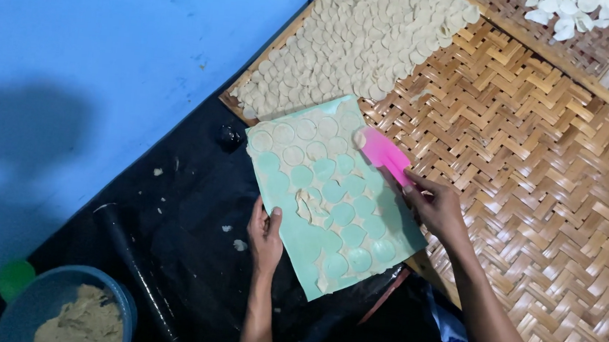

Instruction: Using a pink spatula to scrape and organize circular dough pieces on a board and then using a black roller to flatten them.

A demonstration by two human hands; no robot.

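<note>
A pale green cutting mat (331, 195) lies tilted across the edge of a woven bamboo tray (535, 182). A thin sheet of dough with round cut-outs covers the mat. My left hand (265, 233) grips the mat's lower left edge. My right hand (438, 207) holds a pink scraper (385, 156), whose blade carries a dough disc (359, 138) at the mat's upper right. Several pale dough discs (358, 45) lie in overlapping rows on the tray's far part.
A black sheet (193, 206) covers the floor under the mat, with dough crumbs on it. A black rolling pin (138, 274) lies at lower left beside a blue bowl (65, 308) of dough. A blue wall (97, 46) stands left. White pieces (577, 15) sit on another tray.
</note>
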